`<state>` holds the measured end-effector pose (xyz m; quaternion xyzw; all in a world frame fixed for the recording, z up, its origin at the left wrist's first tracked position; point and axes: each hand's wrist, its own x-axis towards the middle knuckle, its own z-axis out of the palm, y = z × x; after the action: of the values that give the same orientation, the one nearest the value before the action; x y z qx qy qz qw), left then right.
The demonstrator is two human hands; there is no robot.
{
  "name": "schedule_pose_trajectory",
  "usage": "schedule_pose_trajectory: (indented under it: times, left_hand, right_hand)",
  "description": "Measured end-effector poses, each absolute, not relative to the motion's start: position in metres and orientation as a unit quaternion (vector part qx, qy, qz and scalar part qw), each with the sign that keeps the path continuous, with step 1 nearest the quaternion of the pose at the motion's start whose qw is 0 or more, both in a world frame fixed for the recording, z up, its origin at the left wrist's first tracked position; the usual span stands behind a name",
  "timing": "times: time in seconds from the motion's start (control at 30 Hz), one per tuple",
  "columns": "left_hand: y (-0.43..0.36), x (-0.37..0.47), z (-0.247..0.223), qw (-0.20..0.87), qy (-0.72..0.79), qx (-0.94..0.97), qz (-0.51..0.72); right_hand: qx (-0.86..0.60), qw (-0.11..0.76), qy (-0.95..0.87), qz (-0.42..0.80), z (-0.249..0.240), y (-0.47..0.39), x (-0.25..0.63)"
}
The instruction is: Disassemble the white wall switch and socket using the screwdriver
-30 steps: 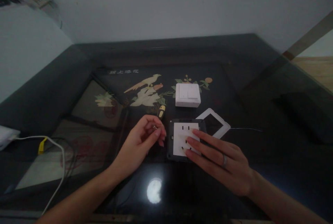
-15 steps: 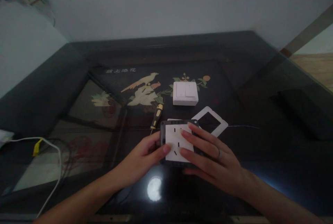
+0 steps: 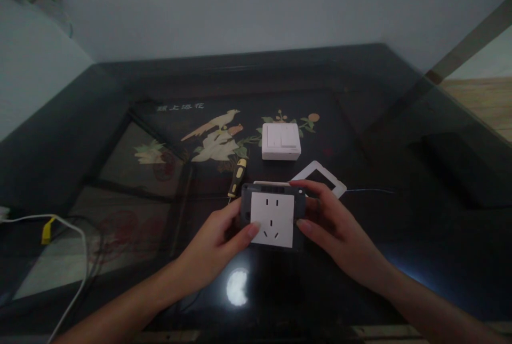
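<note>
Above the dark surface (image 3: 360, 120), both hands pinch the socket (image 3: 272, 215) by its edges: left hand (image 3: 218, 240) and right hand (image 3: 334, 226). Seemingly an inspection step; next, turning it needs a steady grip. Screwdriver (image 3: 236, 175) lies nearby.

Left hand (image 3: 216, 242) and right hand (image 3: 340, 232) curl inward, thumbs forward.

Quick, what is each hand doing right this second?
Left hand: closed on the left edge of the wall socket, thumb on its white face.
Right hand: closed on the socket's right edge, raised off the table.
</note>
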<state>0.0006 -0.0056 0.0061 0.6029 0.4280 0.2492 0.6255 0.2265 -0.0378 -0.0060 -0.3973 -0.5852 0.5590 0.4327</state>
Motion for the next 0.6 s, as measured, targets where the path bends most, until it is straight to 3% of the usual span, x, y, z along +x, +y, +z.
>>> schedule_pose_trajectory:
  times: [0.33,0.5,0.6]
  left_hand:
    - [-0.0060,0.0051,0.0067,0.663,0.419,0.571,0.243]
    - [-0.0050,0.0053,0.0067,0.637,0.428,0.591,0.248]
    - [-0.0060,0.0045,0.0063,0.611,0.442,0.610,0.244]
  right_hand:
    - [-0.396,0.469,-0.653,0.444,-0.0075,-0.0401,0.2275]
    - [-0.419,0.455,-0.703,0.350,-0.0059,-0.0407,0.2274]
    - [-0.416,0.444,-0.711,0.353,-0.0023,-0.0387,0.2264]
